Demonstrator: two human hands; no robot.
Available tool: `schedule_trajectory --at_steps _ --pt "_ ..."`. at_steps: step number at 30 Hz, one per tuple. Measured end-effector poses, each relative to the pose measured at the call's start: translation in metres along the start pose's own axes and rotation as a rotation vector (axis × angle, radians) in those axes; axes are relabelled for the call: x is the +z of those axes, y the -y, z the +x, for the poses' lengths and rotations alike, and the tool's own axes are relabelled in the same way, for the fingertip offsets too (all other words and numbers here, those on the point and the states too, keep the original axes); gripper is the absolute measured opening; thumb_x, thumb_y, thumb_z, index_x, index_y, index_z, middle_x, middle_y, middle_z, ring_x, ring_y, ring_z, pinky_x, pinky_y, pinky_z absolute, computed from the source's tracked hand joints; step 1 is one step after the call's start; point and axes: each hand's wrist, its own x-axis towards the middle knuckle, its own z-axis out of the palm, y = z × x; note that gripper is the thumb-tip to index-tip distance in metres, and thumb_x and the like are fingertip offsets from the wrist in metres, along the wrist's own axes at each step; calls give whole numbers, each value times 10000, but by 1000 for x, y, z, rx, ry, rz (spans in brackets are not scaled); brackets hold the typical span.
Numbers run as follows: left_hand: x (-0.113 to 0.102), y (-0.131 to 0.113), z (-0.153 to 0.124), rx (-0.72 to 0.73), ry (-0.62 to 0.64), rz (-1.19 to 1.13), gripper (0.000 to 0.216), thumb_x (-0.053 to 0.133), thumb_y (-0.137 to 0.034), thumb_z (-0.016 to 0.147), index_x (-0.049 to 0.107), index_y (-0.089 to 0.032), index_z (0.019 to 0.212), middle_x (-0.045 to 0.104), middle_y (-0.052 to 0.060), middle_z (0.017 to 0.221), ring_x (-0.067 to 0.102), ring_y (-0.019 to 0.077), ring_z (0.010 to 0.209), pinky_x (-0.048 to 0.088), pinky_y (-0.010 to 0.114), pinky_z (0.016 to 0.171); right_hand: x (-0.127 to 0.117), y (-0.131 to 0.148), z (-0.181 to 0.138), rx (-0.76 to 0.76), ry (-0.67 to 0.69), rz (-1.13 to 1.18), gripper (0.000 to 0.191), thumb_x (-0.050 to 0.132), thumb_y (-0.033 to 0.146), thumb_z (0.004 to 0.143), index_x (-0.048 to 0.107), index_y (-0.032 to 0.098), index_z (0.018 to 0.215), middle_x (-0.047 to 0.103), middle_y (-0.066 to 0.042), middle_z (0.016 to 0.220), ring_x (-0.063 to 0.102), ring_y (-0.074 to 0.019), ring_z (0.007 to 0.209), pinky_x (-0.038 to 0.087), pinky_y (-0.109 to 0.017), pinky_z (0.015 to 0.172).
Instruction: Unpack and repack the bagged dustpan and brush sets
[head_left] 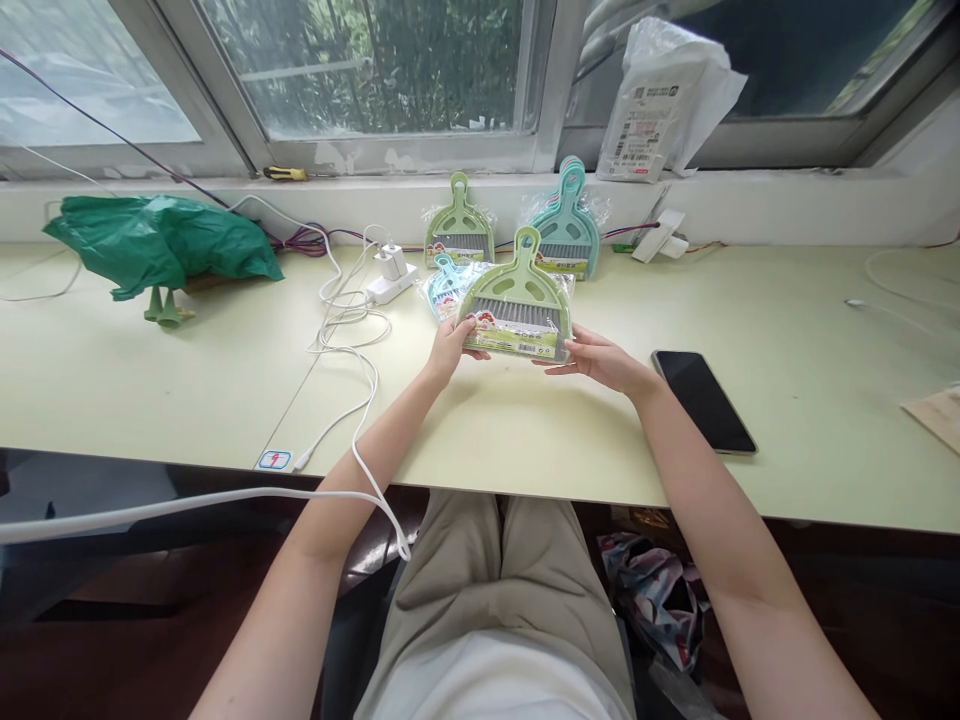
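Between my two hands, a green dustpan and brush set [525, 290] in clear wrapping is held upright over the table. My left hand [450, 350] is closed on its lower left corner, thumb in front. On the lower right corner, my right hand [600, 358] grips with the fingers partly underneath. Behind it another green dustpan set [459, 222] leans against the wall under the window. Several blue dustpan sets [571, 215] stand stacked to its right. A smaller blue dustpan set [444, 280] lies partly hidden behind the held one.
A black phone [705, 400] lies to the right on the table [810, 420]. White cables [337, 340] and a power strip [393, 283] are on the left, with a green plastic bag [165, 240] beyond. A yellow cutter [285, 174] and a wrapped package [652, 110] rest on the sill.
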Motion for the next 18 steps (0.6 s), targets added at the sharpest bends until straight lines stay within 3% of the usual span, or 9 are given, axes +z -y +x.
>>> schedule_trajectory --at_steps 10,18 --pt "4 1 -2 5 11 -4 215 494 -334 821 513 -126 875 668 34 681 623 129 456 502 239 450 3 -20 16 -29 -226 -37 483 547 313 800 456 286 1273 660 -33 1211 724 -221 855 564 -507 877" --pt "4 3 -1 18 3 -2 227 506 -351 817 502 -129 861 647 29 657 621 141 444 496 249 444 7 -22 17 -67 -263 -89 427 556 355 801 464 261 1207 690 -35 1112 727 -210 766 594 -493 815"
